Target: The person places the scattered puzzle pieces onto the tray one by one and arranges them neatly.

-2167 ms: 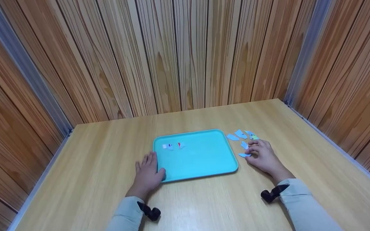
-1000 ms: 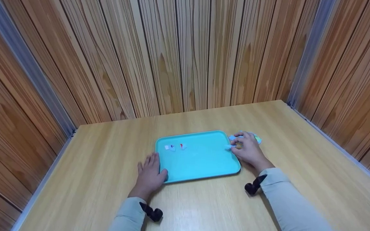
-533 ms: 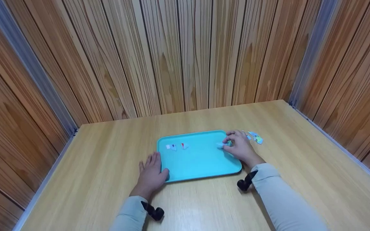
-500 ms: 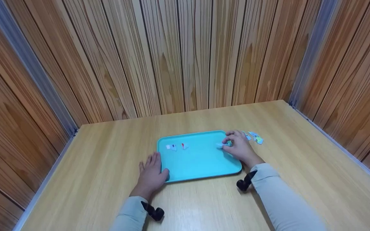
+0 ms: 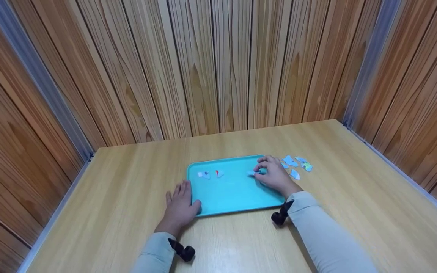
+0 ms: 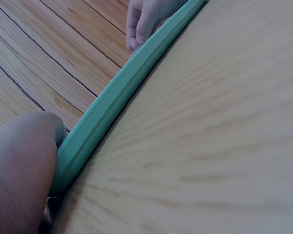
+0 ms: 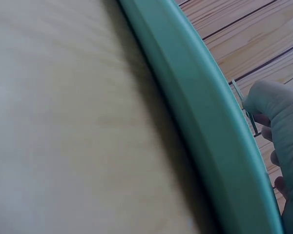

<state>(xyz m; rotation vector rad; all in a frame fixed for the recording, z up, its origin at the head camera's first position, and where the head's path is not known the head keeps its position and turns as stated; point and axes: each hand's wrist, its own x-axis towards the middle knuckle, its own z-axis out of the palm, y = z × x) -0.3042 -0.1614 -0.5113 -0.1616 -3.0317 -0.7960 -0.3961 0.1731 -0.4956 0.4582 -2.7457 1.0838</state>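
Note:
My right hand (image 5: pixel 273 176) is over the right part of a turquoise tray (image 5: pixel 233 195), pinching a small flat light-blue piece (image 5: pixel 250 173) between thumb and fingers. Seen edge-on in the right wrist view, that thin piece (image 7: pixel 238 91) stands tilted beyond the tray's rim. My left hand (image 5: pixel 180 207) rests at the tray's left edge, fingers straight along the outside and thumb over the near-left corner. In the left wrist view the thumb (image 6: pixel 31 131) lies against the rim. Toward the tray's far left sit small pale pieces (image 5: pixel 204 174) and a red-marked piece (image 5: pixel 219 174).
Right of the tray, several jagged light-blue pieces lie on the wooden table (image 5: pixel 135 178), among them a larger one (image 5: pixel 290 160), a nearer one (image 5: pixel 295 174) and one with yellow-green (image 5: pixel 307 167). Wood-panelled walls (image 5: pixel 222 68) stand behind and at both sides.
My right hand has moved left from the loose pieces on the table to over the tray, bringing one light-blue piece along. My left hand has stayed at the tray's left edge.

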